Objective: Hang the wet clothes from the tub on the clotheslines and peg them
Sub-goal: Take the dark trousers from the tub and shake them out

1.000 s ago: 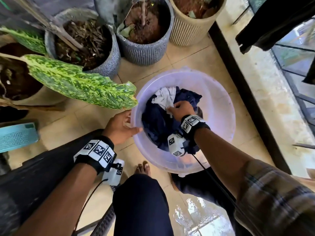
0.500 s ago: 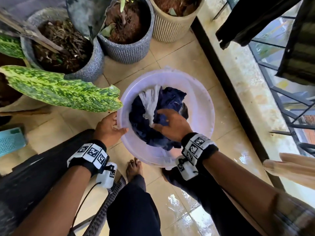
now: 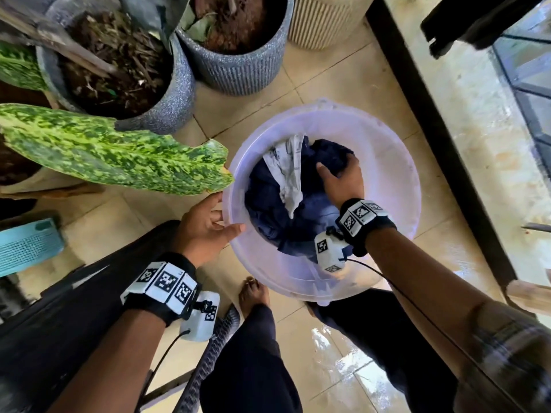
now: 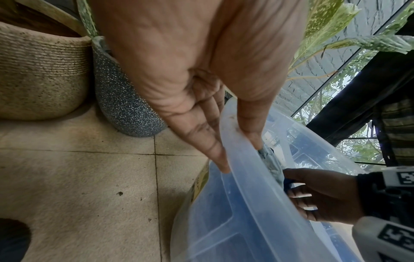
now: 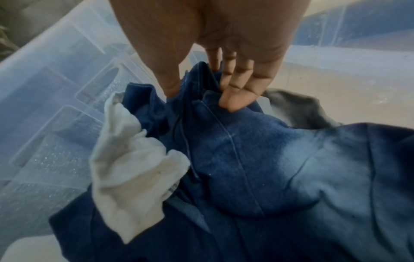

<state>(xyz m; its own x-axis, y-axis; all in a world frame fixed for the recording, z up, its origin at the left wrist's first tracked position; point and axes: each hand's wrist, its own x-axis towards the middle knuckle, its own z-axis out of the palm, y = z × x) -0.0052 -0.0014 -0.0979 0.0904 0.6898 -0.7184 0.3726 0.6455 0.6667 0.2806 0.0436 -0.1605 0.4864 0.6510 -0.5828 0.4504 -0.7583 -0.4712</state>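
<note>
A translucent plastic tub [image 3: 387,138] stands on the tiled floor. It holds a crumpled navy garment [image 3: 268,210] with a white cloth [image 3: 286,174] lying on top. My left hand [image 3: 229,216] pinches the tub's near-left rim, thumb inside and fingers outside; the left wrist view shows this hand [image 4: 240,156] on the rim [image 4: 246,186]. My right hand [image 3: 337,168] reaches into the tub. In the right wrist view the same hand [image 5: 199,99] pinches a fold of the navy garment [image 5: 268,168] beside the white cloth [image 5: 130,168].
Speckled grey pots [image 3: 167,93] and a large mottled leaf [image 3: 113,150] crowd the tub's left and far sides. A raised ledge with a dark edge [image 3: 441,144] runs along the right. Dark clothes [image 3: 477,19] hang at top right. My bare foot [image 3: 253,293] stands on wet tiles.
My right hand has moved from the middle of the pile to its far right side and taken a fold of navy fabric. The left hand stays on the rim.
</note>
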